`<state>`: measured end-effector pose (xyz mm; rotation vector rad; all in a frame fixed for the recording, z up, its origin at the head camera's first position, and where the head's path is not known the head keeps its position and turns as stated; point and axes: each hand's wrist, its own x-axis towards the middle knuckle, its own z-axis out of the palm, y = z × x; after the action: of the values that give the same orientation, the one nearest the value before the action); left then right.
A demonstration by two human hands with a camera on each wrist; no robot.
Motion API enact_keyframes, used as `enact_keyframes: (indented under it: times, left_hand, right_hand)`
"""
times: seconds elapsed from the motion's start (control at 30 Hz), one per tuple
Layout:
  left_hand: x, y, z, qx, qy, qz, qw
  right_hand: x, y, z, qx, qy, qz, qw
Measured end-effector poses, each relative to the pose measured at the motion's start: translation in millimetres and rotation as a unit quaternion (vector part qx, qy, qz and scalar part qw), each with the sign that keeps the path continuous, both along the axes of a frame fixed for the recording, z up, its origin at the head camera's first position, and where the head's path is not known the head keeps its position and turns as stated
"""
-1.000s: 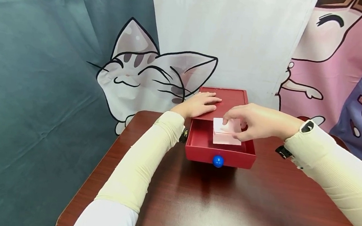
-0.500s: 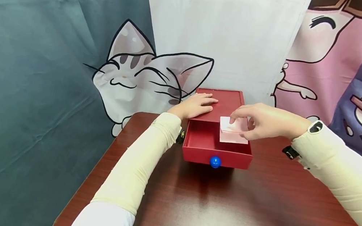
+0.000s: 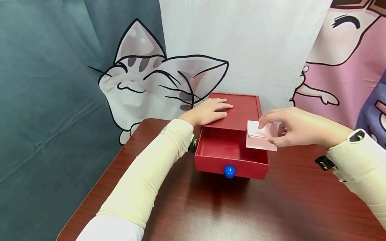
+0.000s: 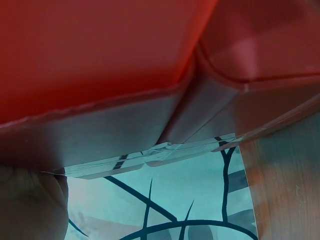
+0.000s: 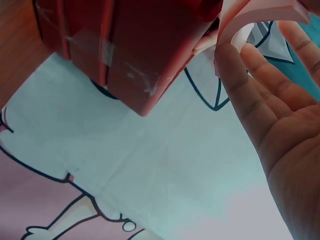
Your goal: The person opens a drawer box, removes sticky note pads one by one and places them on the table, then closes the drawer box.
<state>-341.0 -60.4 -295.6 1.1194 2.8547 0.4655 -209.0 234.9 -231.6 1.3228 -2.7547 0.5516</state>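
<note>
A red drawer box (image 3: 246, 108) stands at the back of the table, its drawer (image 3: 213, 166) pulled out and a round blue knob (image 3: 229, 171) on its front. My left hand (image 3: 207, 112) rests with fingers spread on the box's top. Over the drawer's right side, my right hand (image 3: 298, 127) pinches a pale pink sticky note pad (image 3: 255, 142) between thumb and fingers. The right wrist view shows the pad (image 5: 265, 11) bent into a curve beside the box. Part of the left hand (image 4: 30, 205) appears at the left wrist view's lower left corner.
The box sits on a glossy brown wooden table (image 3: 225, 224). Behind it hangs a curtain (image 3: 249, 40) printed with a cartoon cat and other figures. Clear tape strips (image 4: 165, 150) run along the box's side.
The right hand has moved right and up with the sticky note pad, lifting it from inside the drawer to above its right edge. The left hand stays on the box.
</note>
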Motion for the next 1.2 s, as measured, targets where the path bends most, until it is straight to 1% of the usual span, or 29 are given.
enact_keyframes:
  times: [0.2, 0.53, 0.7, 0.83, 1.07, 1.2]
  left_hand:
    - [-0.2, 0.8, 1.2, -0.007, 0.001, 0.001, 1.0000]
    - [0.7, -0.2, 4.1, 0.000, 0.005, -0.001, 1.0000]
    - [-0.1, 1.2, -0.2, -0.005, 0.002, 0.002, 1.0000]
    - [0.2, 4.7, -3.5, -0.004, 0.001, -0.004, 1.0000]
    - [-1.1, 3.2, -3.3, -0.008, 0.007, -0.003, 0.9999]
    - [-1.5, 0.0, -2.6, -0.004, 0.003, 0.003, 1.0000]
  right_hand:
    - [-0.4, 10.1, -1.0, -0.002, 0.008, -0.002, 1.0000]
    - [-3.6, 28.3, -3.4, 0.001, 0.014, -0.025, 0.9996]
    - [-1.6, 37.4, -9.3, 0.004, 0.006, -0.041, 0.9991]
    - [0.8, 44.5, -12.9, -0.001, 0.000, -0.056, 0.9985]
    - [-5.5, 51.1, -18.8, -0.009, 0.016, -0.057, 0.9982]
    - [-9.3, 56.5, -23.1, -0.013, 0.007, -0.077, 0.9969]
